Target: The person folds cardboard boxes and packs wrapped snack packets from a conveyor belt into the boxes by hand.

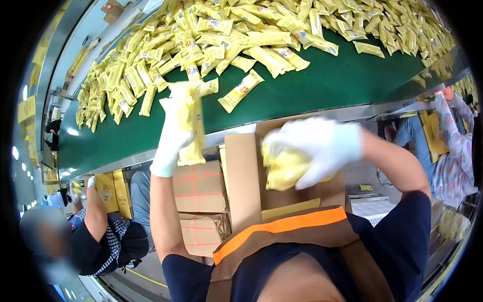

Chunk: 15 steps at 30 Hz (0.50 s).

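Observation:
My left hand (172, 132), in a white glove, is closed around a bundle of yellow wrapped snack packets (193, 121) held at the near edge of the green belt. Also white-gloved, my right hand (322, 143) grips several yellow snack packets (283, 166), slightly smeared by motion. It hangs over an open cardboard box (243, 176), whose flaps stand up in front of my body. A yellow piece of card (291, 208) shows at the box's near side. Loose packets (241, 91) lie on the belt just beyond both hands.
Heaped packets (216, 25) cover the far side of the green belt (312, 83). Strapped brown cartons (199, 187) are stacked left of the box. A co-worker (108, 226) sits at left and another person (453, 136) at right. A white crate (375, 209) stands right of the box.

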Tool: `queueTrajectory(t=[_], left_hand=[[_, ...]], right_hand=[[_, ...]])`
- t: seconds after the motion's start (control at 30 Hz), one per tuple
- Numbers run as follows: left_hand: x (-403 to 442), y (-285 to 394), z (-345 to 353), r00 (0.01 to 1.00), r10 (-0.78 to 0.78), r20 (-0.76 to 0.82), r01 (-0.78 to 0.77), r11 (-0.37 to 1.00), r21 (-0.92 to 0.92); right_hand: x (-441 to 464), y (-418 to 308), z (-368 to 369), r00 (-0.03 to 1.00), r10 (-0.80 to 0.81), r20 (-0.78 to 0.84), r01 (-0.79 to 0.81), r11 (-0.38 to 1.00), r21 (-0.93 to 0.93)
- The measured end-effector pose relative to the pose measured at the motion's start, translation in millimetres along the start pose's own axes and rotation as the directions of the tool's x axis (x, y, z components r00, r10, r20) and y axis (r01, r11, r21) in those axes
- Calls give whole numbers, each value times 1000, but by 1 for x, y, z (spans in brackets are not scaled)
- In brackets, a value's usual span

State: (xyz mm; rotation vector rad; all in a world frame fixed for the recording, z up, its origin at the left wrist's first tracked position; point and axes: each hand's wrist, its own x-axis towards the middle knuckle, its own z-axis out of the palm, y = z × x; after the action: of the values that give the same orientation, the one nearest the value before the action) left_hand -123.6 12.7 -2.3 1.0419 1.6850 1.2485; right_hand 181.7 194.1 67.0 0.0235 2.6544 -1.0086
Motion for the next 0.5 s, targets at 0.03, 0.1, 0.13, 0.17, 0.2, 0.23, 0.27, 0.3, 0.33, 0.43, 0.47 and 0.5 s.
queueTrajectory(t=[0.03,0.1,0.13,0.17,0.2,0.23,0.27,0.3,0.33,0.43,0.47,0.5], left_hand=[[-11,26,12,990,-5,144,28,987,-159],[-17,68,46,859,60,509,94,958,-271],[-10,65,63,796,61,603,41,987,-155],[-4,62,79,721,62,690,-40,998,-47],[2,58,96,639,61,767,-140,989,38],[4,59,109,650,-96,754,-269,899,346],[6,61,121,680,-235,695,-381,697,608],[7,52,136,702,-239,671,-460,567,684],[3,39,151,728,-235,644,-521,421,742],[-6,32,183,758,-213,616,-606,117,787],[-6,29,191,758,-230,610,-616,55,786],[-5,23,199,747,-253,615,-621,65,781]], right_hand=[[16,-2,23,993,1,120,37,948,-317],[50,-5,54,959,76,274,42,914,-403],[62,-14,51,896,180,407,-52,951,-305],[68,9,82,959,-52,280,61,998,-22],[75,40,126,966,-245,88,219,948,231],[72,45,155,977,-211,13,209,973,98],[74,36,177,997,-74,22,72,995,72],[76,27,199,997,64,31,-66,997,45],[77,15,208,981,184,65,-187,981,46],[61,-12,210,983,182,-25,-184,967,-175],[62,-12,216,980,193,-50,-199,959,-201],[65,-11,225,977,200,-73,-211,951,-226]])
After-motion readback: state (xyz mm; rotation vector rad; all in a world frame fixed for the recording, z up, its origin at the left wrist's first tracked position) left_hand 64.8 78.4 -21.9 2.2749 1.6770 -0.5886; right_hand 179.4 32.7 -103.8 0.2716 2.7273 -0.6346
